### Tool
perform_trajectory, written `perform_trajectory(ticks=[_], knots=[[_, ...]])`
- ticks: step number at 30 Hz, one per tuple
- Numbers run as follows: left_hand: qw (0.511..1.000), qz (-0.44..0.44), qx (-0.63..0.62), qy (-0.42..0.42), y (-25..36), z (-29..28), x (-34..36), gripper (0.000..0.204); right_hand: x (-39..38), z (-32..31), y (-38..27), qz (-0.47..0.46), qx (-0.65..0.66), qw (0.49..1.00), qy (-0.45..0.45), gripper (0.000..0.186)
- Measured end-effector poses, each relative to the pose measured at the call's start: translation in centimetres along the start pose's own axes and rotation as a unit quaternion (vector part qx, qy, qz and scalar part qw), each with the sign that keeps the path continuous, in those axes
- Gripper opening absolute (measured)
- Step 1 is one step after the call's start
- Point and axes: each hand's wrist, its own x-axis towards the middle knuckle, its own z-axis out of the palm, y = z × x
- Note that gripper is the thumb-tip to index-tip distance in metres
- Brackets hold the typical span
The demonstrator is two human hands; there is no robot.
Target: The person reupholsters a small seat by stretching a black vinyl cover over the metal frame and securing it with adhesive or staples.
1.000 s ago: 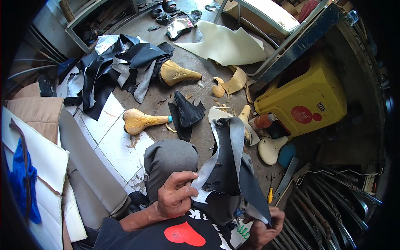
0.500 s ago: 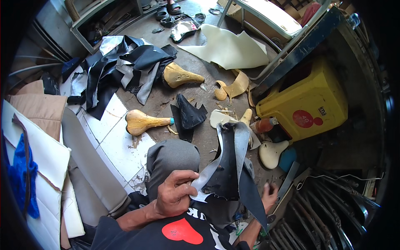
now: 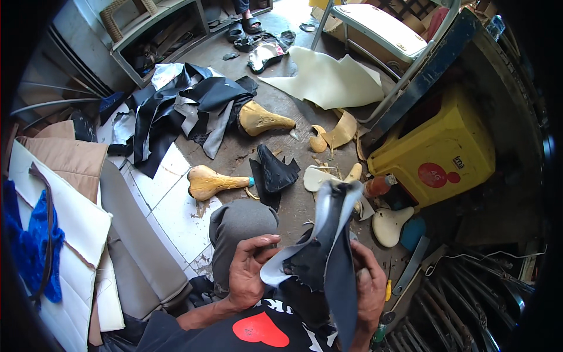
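Note:
In front of my chest I hold a saddle cover (image 3: 333,234), black with a pale grey backing and folded edges. My left hand (image 3: 249,273) is closed at its left edge, the fingers curled near the pale flap. Against the opposite side, my right hand (image 3: 369,287) grips the cover, its fingers partly hidden behind the material. Beyond my grey-clad knee lies a yellowish bare saddle (image 3: 211,182). Beside that saddle is a black saddle piece (image 3: 275,170) on the floor, and a second yellowish saddle (image 3: 264,119) rests farther off.
Black and grey fabric scraps (image 3: 193,97) are heaped at far left. A cream foam sheet (image 3: 325,79) lies near a folding chair (image 3: 381,29). At right are a tipped yellow plastic stool (image 3: 434,152), a bottle (image 3: 378,185), a cream saddle (image 3: 390,226) and dark metal tubes (image 3: 457,305).
My right hand has risen from beside the tools onto the cover's right side. The cover has turned and folded narrower, and my left hand has shifted slightly. The view has also moved.

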Motion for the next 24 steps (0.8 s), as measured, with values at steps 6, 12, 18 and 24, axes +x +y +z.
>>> perform_trajectory(ticks=[6, 12, 18, 24], knots=[[0.964, -0.17, -0.2, 0.041, -0.1, 1.5, 0.6, 0.05, -0.3, 0.9, -1.9, 0.067, 0.078, 0.995, -0.006, 0.093], [0.891, -0.291, -0.335, 0.098, -0.7, 1.1, 0.3, 0.049, -0.3, 1.3, -2.2, 0.061, 0.084, 0.995, -0.001, 0.089], [0.87, -0.3, -0.388, 0.053, -1.2, 0.5, 0.9, 0.052, 0.3, 2.2, -3.0, 0.088, 0.028, 0.995, 0.027, 0.099], [0.92, -0.307, -0.241, 0.018, -1.1, 1.2, 1.6, 0.055, 0.0, 1.9, -0.3, 0.022, -0.016, 0.996, 0.09, 0.087]])
